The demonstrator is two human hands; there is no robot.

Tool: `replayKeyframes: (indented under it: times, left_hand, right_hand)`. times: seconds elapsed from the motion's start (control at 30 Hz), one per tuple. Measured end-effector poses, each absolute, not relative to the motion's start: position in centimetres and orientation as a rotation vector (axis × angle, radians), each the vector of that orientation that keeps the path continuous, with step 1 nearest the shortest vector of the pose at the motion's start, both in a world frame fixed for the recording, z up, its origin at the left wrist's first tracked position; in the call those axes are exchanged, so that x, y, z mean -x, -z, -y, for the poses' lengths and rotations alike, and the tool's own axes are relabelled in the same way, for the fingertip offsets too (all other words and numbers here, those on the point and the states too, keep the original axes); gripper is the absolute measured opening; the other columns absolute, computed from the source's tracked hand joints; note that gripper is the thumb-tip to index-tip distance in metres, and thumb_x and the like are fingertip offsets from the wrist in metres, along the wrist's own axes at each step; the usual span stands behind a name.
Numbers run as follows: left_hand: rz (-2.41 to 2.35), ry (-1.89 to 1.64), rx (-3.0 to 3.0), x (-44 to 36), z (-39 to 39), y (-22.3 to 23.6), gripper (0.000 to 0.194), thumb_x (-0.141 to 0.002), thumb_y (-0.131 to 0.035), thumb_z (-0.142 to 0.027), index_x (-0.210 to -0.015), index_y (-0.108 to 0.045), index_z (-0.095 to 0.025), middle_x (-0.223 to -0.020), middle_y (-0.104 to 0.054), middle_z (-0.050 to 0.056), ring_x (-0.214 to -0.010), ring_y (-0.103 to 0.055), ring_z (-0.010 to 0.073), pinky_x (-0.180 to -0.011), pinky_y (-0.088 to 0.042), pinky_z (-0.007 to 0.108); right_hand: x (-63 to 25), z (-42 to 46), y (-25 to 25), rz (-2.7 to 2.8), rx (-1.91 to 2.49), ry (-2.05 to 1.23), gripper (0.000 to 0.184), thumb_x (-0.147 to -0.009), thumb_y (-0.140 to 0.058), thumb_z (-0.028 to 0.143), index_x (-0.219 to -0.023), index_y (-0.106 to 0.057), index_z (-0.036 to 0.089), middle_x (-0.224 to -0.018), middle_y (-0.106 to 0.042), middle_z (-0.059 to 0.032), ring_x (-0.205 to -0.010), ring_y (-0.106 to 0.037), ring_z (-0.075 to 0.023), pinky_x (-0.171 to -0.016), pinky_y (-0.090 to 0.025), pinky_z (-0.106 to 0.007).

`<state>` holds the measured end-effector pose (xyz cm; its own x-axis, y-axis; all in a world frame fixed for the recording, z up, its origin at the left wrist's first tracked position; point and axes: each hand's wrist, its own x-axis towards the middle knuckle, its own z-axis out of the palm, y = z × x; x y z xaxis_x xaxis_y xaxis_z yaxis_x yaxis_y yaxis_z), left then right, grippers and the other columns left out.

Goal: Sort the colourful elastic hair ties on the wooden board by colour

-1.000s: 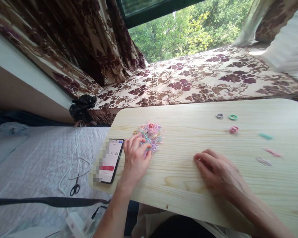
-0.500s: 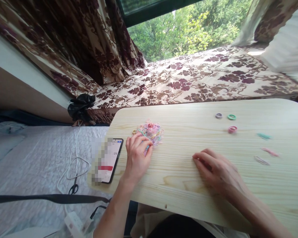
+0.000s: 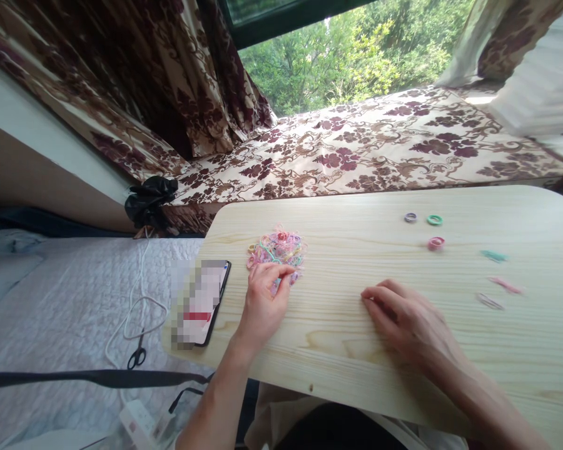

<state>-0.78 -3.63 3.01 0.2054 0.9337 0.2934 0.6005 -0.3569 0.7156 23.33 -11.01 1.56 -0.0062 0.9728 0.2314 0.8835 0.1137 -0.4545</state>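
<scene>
A tangled pile of small elastic hair ties (image 3: 281,245), mostly pink with green, yellow and lilac among them, lies on the left half of the pale wooden table (image 3: 328,300). At the pile's near edge is my left hand (image 3: 266,297), its thumb and forefinger pinched together; what is between them is too small to make out. My right hand (image 3: 406,319) rests on the table further right, fingers curled and closed, with nothing showing in them. Beyond it lie a purple hair tie (image 3: 410,217), a green hair tie (image 3: 435,220) and a pink hair tie (image 3: 436,244).
Teal bands (image 3: 494,256), pink bands (image 3: 505,285) and lilac bands (image 3: 490,301) lie at the table's right. A phone (image 3: 207,304) sits by the left edge. Scissors (image 3: 137,357) and a white cable (image 3: 130,319) are on the bed beside it. A flower-patterned ledge (image 3: 356,150) runs behind the table.
My left hand has drawn slightly right and its fingertips have closed into a pinch, uncovering more of the pile. My right hand stays in place. The view has shifted slightly.
</scene>
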Motion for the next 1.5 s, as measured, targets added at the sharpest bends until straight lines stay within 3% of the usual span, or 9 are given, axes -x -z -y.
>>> replayKeyframes:
  times: [0.17, 0.43, 0.67, 0.83, 0.93, 1.07, 1.23, 1.5]
  left_hand:
    - [-1.302, -0.972, -1.889, -0.1, 4.3, -3.3, 0.014, -0.088, -0.055, -0.019, -0.093, -0.068, -0.020, -0.093, -0.067, 0.005, -0.093, -0.063, 0.0173, -0.089, -0.049, 0.032]
    - [-1.148, -0.875, -1.994, -2.4, 5.6, -4.0, 0.019, -0.087, -0.055, -0.015, -0.102, -0.065, -0.021, -0.093, -0.066, 0.004, -0.097, -0.060, 0.0187, -0.093, -0.047, 0.037]
    - [-1.136, -0.813, -1.927, -3.3, 6.2, -4.1, 0.020, -0.086, -0.055, -0.013, -0.101, -0.065, -0.021, -0.091, -0.066, 0.003, -0.096, -0.061, 0.0184, -0.094, -0.046, 0.037]
    - [-1.130, -0.755, -1.850, -3.7, 6.4, -4.0, 0.017, -0.087, -0.055, -0.016, -0.100, -0.065, -0.022, -0.089, -0.066, 0.001, -0.093, -0.062, 0.0174, -0.090, -0.047, 0.034]
    - [-1.119, -0.735, -1.842, -3.9, 6.5, -3.9, 0.018, -0.088, -0.055, -0.016, -0.101, -0.065, -0.023, -0.090, -0.066, 0.001, -0.093, -0.062, 0.0171, -0.090, -0.048, 0.034]
    - [-1.138, -0.823, -1.972, -3.6, 6.1, -3.6, 0.018, -0.087, -0.056, -0.015, -0.101, -0.065, -0.021, -0.095, -0.068, 0.003, -0.100, -0.060, 0.0194, -0.096, -0.045, 0.038]
    - [-1.202, -0.921, -2.113, -2.4, 5.4, -3.1, 0.018, -0.087, -0.054, -0.013, -0.100, -0.064, -0.021, -0.094, -0.068, 0.003, -0.104, -0.057, 0.0207, -0.099, -0.043, 0.041]
    - [-1.243, -0.928, -2.194, -1.8, 5.3, -2.9, 0.017, -0.088, -0.053, -0.014, -0.100, -0.063, -0.021, -0.097, -0.069, 0.005, -0.103, -0.058, 0.0212, -0.096, -0.045, 0.043]
  right_hand:
    - [-23.0, 10.8, -2.1, 1.876, 1.749, -0.394, 0.024, -0.091, -0.045, 0.031, -0.089, -0.068, 0.024, -0.092, -0.070, -0.0027, -0.073, -0.065, -0.0152, -0.063, -0.049, -0.028]
    - [-20.3, 10.3, -3.3, 1.743, 1.575, -0.715, 0.029, -0.091, -0.047, 0.028, -0.111, -0.065, 0.021, -0.092, -0.069, -0.0052, -0.069, -0.064, -0.0130, -0.062, -0.052, -0.027]
    - [-20.4, 10.4, -3.6, 1.719, 1.515, -0.781, 0.022, -0.091, -0.048, 0.026, -0.084, -0.068, 0.020, -0.079, -0.066, -0.0032, -0.064, -0.060, -0.0121, -0.061, -0.049, -0.026]
    - [-20.5, 10.8, -3.2, 1.656, 1.530, -0.813, 0.020, -0.090, -0.050, 0.030, -0.095, -0.067, 0.020, -0.079, -0.066, -0.0028, -0.063, -0.058, -0.0122, -0.059, -0.047, -0.026]
    - [-20.6, 10.8, -3.2, 1.679, 1.539, -0.854, 0.023, -0.091, -0.048, 0.032, -0.086, -0.067, 0.020, -0.076, -0.065, -0.0027, -0.063, -0.058, -0.0123, -0.058, -0.046, -0.026]
    - [-21.6, 10.6, -3.5, 1.755, 1.723, -0.771, 0.029, -0.090, -0.047, 0.034, -0.074, -0.067, 0.021, -0.076, -0.065, -0.0027, -0.062, -0.059, -0.0130, -0.057, -0.043, -0.026]
    - [-23.8, 10.9, -3.4, 1.771, 2.008, -0.532, 0.023, -0.087, -0.050, 0.035, -0.085, -0.070, 0.023, -0.079, -0.067, -0.0014, -0.062, -0.061, -0.0139, -0.056, -0.043, -0.027]
    - [-23.8, 11.7, -3.0, 2.026, 1.779, -0.412, 0.023, -0.091, -0.049, 0.029, -0.087, -0.071, 0.025, -0.087, -0.067, -0.0022, -0.069, -0.061, -0.0134, -0.062, -0.044, -0.027]
